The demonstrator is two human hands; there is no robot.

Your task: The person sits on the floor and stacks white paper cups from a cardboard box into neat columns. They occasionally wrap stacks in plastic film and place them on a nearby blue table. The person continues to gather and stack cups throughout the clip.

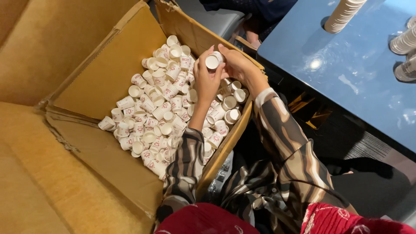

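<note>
**Both hands on one paper cup above an open carton**

A small white paper cup (213, 60) with red print is held on its side, mouth toward the camera, directly over the far right corner of the cardboard box (104, 78). The left hand (206, 80) closes its grip on the cup from the left, fingers wrapped around the wall; the right hand (237, 65) closes on it from the right, fingertips at the rim. Both grips are narrow and hold this same cup.

Below the hands, inside the box, lies a loose heap of matching cups (160, 108), tumbled in all directions and banked against the box's right wall. The box flaps are folded outward. Both forearms, in brown-striped sleeves (281, 143), cross the box's right wall.

To the right of the box, well apart from it, stands a glossy blue surface (346, 73). On its far edge rest stacked cups (343, 15), lying tilted, with further stacks (405, 54) at the frame's right margin.
</note>
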